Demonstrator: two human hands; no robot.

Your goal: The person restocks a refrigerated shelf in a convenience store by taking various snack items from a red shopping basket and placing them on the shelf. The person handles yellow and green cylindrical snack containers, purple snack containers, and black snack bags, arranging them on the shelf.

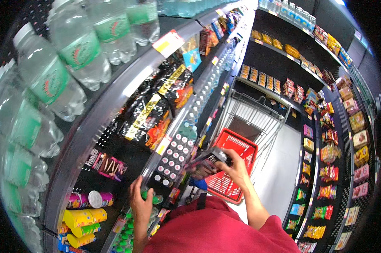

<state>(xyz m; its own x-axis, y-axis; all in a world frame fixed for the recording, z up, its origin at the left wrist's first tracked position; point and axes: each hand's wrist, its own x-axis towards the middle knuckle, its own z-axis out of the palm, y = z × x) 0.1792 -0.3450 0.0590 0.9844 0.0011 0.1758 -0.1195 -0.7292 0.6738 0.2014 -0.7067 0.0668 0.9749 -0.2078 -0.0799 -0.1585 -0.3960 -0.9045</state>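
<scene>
My right hand (236, 167) grips a dark snack box (206, 164) with a pinkish picture, held tilted above the red plastic shopping basket (253, 150). My left hand (142, 197) is at the front edge of the shelf on my left, with thumb and fingers apart and nothing in it. Beyond its fingertips, a black and pink wafer-stick box (105, 164) lies on that shelf. Black-wrapped snack packs (149, 109) with yellow bands fill the shelf further along. Below the left hand are green-capped bottles (125, 232).
A metal shopping cart (272, 142) stands ahead of me, around or behind the basket. Large green-labelled water bottles (48, 79) line the upper left shelf. Yellow canisters (83, 218) lie at the lower left. Dark-capped bottles (174, 155) fill a lower shelf. Packaged snacks (328, 193) stock the right-hand shelves.
</scene>
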